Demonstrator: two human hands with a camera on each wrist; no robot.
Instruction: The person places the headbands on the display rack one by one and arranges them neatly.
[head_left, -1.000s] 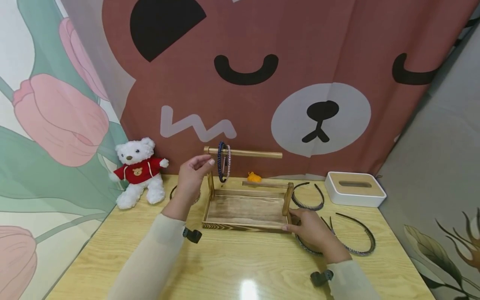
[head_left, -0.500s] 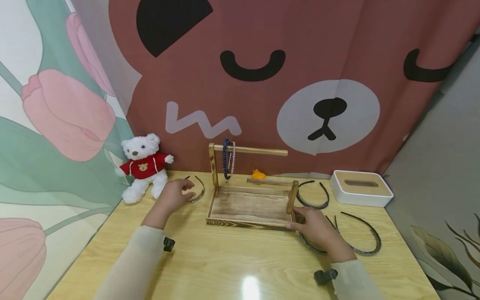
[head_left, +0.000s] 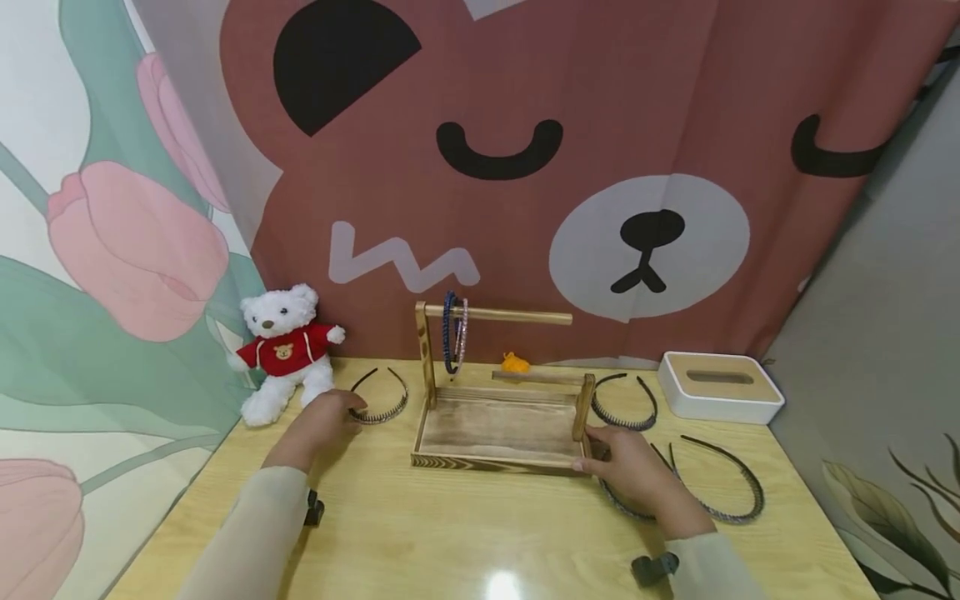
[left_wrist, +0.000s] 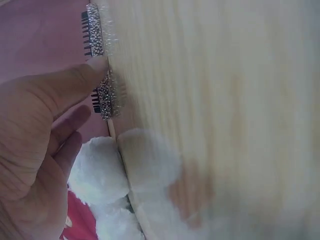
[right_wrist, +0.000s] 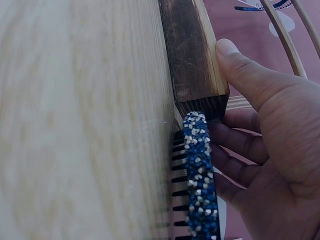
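My left hand (head_left: 321, 427) is at a toothed headband (head_left: 390, 412) left of the wooden rack, its thumb and fingertips pinching the band's left side. In the left wrist view the thumb lies across this silver-beaded headband (left_wrist: 102, 95). My right hand (head_left: 633, 467) grips the right front corner of the rack (head_left: 495, 467), thumb on the front rim and fingers along the side. A blue-and-silver headband (right_wrist: 197, 175) lies beside those fingers. On the rack's upper bar (head_left: 525, 317) hang a dark blue headband (head_left: 447, 333) and a pink one (head_left: 462, 337).
More headbands lie right of the rack, one toward the back (head_left: 637, 423) and another farther right (head_left: 738, 517). A white plush bear (head_left: 288, 350) sits at the back left. A tissue box (head_left: 720, 392) stands at the back right, and a small orange object (head_left: 514, 362) is behind the rack.
My left hand has come away from the bar with the hanging headbands, down and left to the headband on the table. The right hand keeps its grip on the rack.
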